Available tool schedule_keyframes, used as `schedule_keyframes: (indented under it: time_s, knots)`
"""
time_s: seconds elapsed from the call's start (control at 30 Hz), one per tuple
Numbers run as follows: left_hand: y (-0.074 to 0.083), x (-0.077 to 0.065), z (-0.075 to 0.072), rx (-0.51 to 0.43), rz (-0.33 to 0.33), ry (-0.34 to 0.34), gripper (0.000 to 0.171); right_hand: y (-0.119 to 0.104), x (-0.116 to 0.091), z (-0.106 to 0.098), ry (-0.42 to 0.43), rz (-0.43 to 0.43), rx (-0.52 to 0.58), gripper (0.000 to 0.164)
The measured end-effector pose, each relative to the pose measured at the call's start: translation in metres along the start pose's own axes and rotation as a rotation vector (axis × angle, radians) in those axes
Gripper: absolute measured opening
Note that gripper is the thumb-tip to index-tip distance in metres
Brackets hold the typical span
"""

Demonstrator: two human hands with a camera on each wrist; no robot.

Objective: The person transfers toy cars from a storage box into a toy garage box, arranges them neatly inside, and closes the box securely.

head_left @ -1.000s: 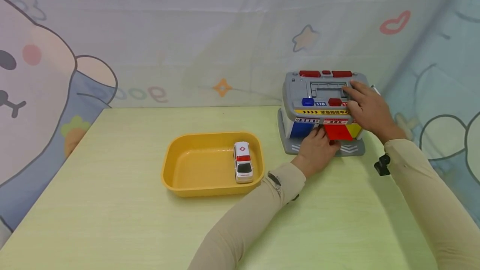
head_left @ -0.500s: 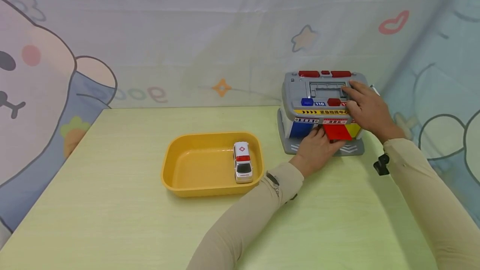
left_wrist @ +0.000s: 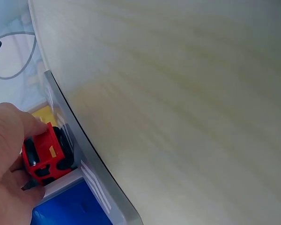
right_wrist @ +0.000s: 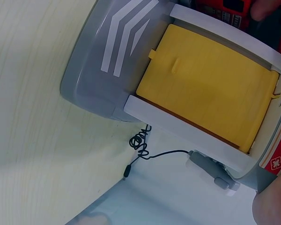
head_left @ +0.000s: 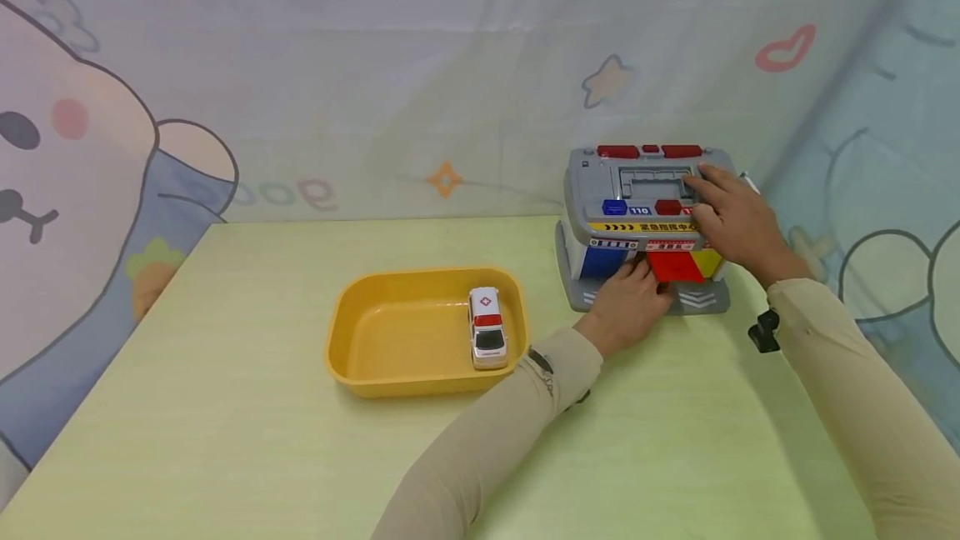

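Left hand [head_left: 626, 308]: a narrow pinch, thumb and fingers about a red car [left_wrist: 44, 152], the car held at the middle bay of a toy garage [head_left: 591, 182], wheels facing the garage's grey base [head_left: 711, 298]; whether they touched it could not be told. Red door [head_left: 675, 267]: just above the grip, tilted outward over the fingers. Blue door [head_left: 602, 263]: just left of the grip, hanging down. Yellow door [right_wrist: 206, 84]: just right of the grip, down across its bay. Right hand [head_left: 738, 215]: above and to the right of the grip, holding no loose item, fingers spread on the garage roof, apparently as a steadying hand. Blue button [head_left: 614, 207] and red button [head_left: 668, 207]: on the roof above the grip, the red one near the right fingers. Yellow tray [head_left: 420, 387]: left of the grip, well apart, with an ambulance [head_left: 488, 332] lying at the end nearer the hand. Black cord [right_wrist: 136, 140]: beyond the yellow door, coiled beside the garage. Curtain [head_left: 360, 107]: farthest, behind everything. Step in hand, as judged: the car at the bay's mouth, its direction of travel unclear; the next move seemed to call for keeping it straight between the bay walls and the knuckles clear of the red door.
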State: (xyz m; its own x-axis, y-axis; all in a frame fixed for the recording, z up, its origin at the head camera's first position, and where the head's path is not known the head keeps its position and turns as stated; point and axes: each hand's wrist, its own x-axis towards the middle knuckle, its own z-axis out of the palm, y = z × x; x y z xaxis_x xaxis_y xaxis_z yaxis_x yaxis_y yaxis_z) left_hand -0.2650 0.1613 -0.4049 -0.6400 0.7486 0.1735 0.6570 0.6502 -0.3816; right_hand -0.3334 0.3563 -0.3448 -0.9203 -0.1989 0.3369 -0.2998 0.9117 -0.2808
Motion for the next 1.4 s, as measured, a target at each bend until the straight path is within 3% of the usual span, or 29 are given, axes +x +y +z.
schedule_keyframes:
  time_s: [0.17,0.33,0.9,1.23,1.4]
  knots:
    - [0.0014,0.0009,-0.0023,-0.007,0.011,-0.095,0.037,0.0000,-0.0013,-0.0010,-0.003,0.011,0.001,0.058]
    - [0.0026,0.0007,-0.0033,0.036,0.024,-0.149,0.042,0.0006,-0.0011,-0.0015,-0.007,0.019,0.002,0.057]
    - [0.0000,-0.0034,-0.0019,0.083,-0.007,-0.155,0.040,0.0011,-0.0004,0.0007,0.001,0.018,-0.001,0.058]
    - [0.0011,-0.0035,0.0001,0.104,-0.031,-0.237,0.051,0.0007,-0.0007,0.0008,0.000,0.013,-0.002,0.057]
    - [0.0004,-0.0047,0.0032,0.096,-0.050,-0.237,0.051,0.0006,-0.0006,0.0011,0.009,0.013,0.001,0.057]
